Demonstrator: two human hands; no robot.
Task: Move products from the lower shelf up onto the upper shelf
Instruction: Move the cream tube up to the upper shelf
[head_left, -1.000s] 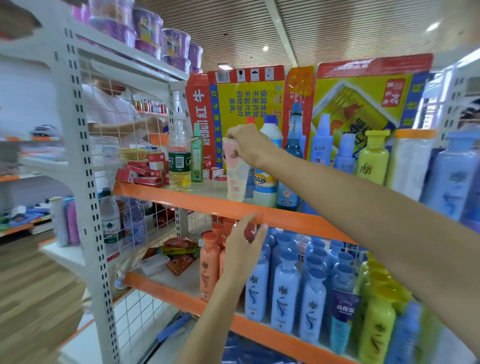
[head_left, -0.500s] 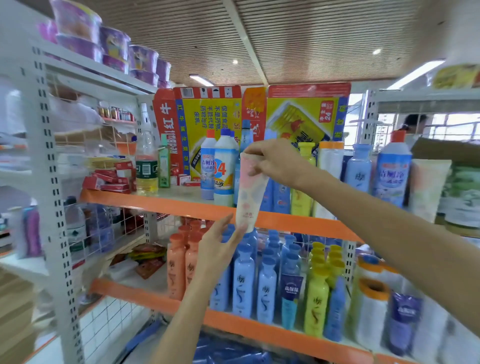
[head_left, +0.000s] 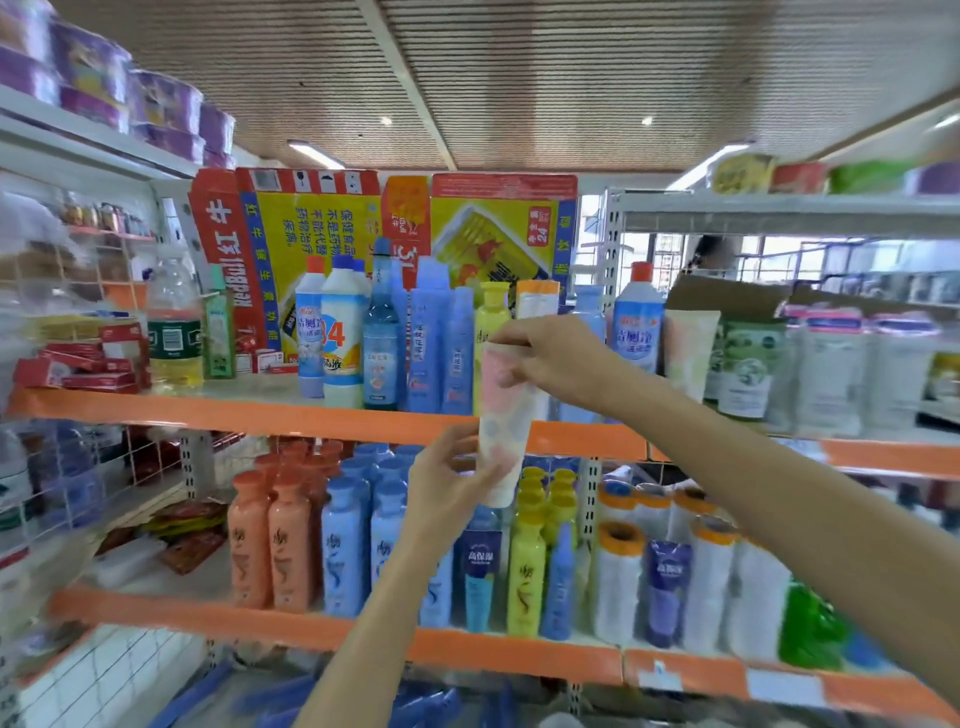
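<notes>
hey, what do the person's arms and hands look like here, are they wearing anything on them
Both arms are bare as far as the picture shows: no sleeves, gloves, watch or bracelet. The left hand and right hand show no rings that I can make out, though the fingers are a little blurred.

Head cam faces shelves (head_left: 332, 415) close, fwd.

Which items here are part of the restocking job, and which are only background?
In the job: pastel tube, held by right hand and left hand; upper shelf; lower shelf.
Background: purple tubs, water bottle, red boxes, yellow cartons.
</notes>
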